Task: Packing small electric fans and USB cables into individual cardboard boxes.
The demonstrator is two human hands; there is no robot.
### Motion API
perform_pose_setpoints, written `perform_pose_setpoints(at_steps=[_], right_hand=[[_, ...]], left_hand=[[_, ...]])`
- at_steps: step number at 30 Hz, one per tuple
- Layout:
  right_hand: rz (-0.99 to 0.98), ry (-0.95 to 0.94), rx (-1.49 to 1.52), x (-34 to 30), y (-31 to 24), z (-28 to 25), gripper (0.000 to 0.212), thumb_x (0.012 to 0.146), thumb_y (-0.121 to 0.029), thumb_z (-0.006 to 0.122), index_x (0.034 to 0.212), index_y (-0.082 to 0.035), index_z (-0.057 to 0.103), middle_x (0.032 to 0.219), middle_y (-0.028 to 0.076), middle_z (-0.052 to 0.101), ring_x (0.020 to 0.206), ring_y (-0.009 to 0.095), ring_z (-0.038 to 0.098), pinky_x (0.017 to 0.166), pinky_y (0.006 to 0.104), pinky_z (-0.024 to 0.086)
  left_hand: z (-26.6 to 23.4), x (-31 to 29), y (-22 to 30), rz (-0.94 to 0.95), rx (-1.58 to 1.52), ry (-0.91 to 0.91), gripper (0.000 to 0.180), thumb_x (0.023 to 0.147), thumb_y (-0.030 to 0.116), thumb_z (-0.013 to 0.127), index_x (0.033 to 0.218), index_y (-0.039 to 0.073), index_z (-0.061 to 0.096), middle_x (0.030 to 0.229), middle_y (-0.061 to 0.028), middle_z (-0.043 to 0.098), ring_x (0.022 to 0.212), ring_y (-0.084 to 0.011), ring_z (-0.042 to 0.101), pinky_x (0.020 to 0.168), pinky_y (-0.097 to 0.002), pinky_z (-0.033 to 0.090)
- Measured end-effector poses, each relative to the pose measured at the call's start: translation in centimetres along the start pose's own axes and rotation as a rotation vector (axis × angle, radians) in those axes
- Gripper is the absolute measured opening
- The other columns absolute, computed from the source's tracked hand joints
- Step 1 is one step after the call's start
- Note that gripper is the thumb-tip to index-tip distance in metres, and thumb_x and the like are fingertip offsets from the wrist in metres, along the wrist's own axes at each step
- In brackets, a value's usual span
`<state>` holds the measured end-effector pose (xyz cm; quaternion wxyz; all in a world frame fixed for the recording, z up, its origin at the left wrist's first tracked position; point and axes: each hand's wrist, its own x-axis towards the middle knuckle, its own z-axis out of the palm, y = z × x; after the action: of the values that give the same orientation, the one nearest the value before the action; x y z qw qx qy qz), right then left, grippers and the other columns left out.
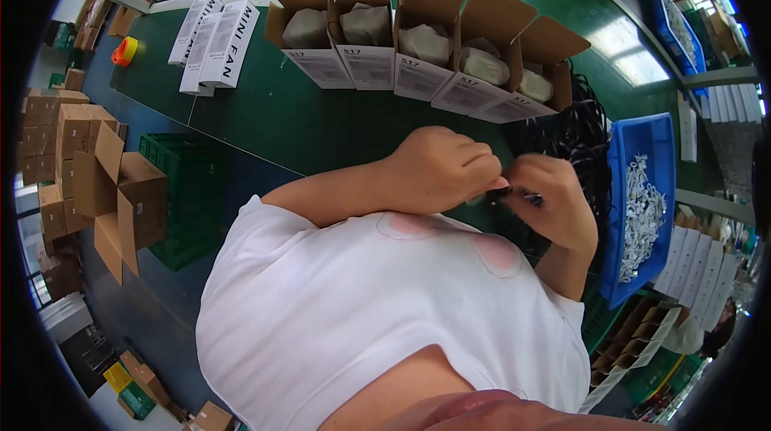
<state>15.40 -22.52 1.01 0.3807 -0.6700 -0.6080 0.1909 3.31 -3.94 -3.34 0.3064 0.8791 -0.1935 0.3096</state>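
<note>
In front of my chest, my left hand [446, 169] and my right hand [560, 196] meet with fingers curled in a pinch. A small black piece [499, 193] shows between their fingertips; it is partly hidden, and I cannot make out whether it is one of the black cords. Just beyond my right hand lies a heap of glossy black cords [580, 122]. Past my knuckles stands a curved row of several open cartons [423, 69], white outside and brown inside. Each carton holds a whitish wrapped item [425, 44].
Closed white boxes [218, 47] lie at the table's far left, with an orange tape roll [124, 51] near the edge. A blue bin [642, 214] of white cables stands on the right. At left are a green crate [183, 198] and an open brown carton [138, 194].
</note>
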Motion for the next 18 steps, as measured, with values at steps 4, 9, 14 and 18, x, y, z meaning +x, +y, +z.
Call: perform_pose_setpoints(at_steps=[4,9,14,18], right_hand=[[-0.049,0.288,0.598,2.8,-1.9,2.0,0.019,0.069,0.014,0.069,0.078,-0.001,0.062,0.076,0.007,0.062,0.06,0.018,0.052,0.053,0.0257,0.041],[0.067,0.181,0.26,2.5,-1.7,0.3,0.02,0.069,0.013,0.071,0.081,-0.002,0.065,0.082,0.007,0.066,0.065,0.018,0.054,0.056,0.0244,0.043],[-0.143,0.097,0.562,3.3,-0.6,1.4,0.022,0.07,0.01,0.073,0.086,-0.003,0.066,0.091,0.008,0.069,0.075,0.019,0.057,0.064,0.025,0.047],[-0.281,0.175,0.511,5.2,-1.1,2.5,0.022,0.071,0.007,0.074,0.089,-0.004,0.067,0.098,0.009,0.07,0.083,0.02,0.059,0.071,0.0273,0.048]], left_hand=[[-0.3,0.5,0.4,-0.044,-0.069,0.038,0.008,0.086,0.005,0.065,0.085,0.005,0.058,0.068,-0.0037,0.052,0.051,-0.0204,0.045,0.048,-0.0299,0.037],[-1.6,0.4,-1.4,-0.065,-0.101,0.112,0.005,0.088,0.005,0.063,0.088,0.004,0.058,0.068,-0.0027,0.053,0.052,-0.0182,0.044,0.049,-0.0292,0.037],[-1.1,-0.6,0.1,-0.253,-0.537,0.138,0.006,0.09,0.004,0.062,0.087,0.006,0.058,0.069,-0.0026,0.056,0.052,-0.0162,0.044,0.049,-0.0284,0.036],[-0.8,-2.2,-0.3,-0.404,-0.796,0.178,0.006,0.091,0.003,0.062,0.087,0.006,0.059,0.071,-0.0026,0.057,0.054,-0.0154,0.043,0.051,-0.0276,0.036]])
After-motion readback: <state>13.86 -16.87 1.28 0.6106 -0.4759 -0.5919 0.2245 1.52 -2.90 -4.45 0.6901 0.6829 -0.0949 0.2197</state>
